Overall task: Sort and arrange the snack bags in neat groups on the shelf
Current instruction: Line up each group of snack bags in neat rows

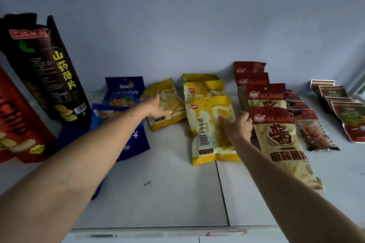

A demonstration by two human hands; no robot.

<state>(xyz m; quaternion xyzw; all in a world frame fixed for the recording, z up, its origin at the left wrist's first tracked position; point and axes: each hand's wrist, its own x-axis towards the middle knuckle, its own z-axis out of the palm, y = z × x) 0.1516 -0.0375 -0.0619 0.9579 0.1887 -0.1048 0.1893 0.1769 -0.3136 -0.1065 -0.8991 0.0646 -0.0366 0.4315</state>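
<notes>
A loose yellow snack bag [166, 111] lies tilted on the white shelf [167, 193]. My left hand [157, 107] reaches over it with straight fingers, palm down on its left part. To its right lies a stack of three overlapping yellow bags [207, 134]. My right hand [236, 126] rests flat on the front bag's right side, fingers spread. Blue bags [123, 92] lie under my left forearm. A row of red-and-cream bags [276, 136] runs to the right of my right hand.
A tall black bag [47, 69] and a red canister [17, 124] stand at the left. Small dark-red packets [308, 122] and green-red packets [343, 110] lie in rows at the right. A seam [222, 193] splits the shelf; its front edge [158, 232] is near.
</notes>
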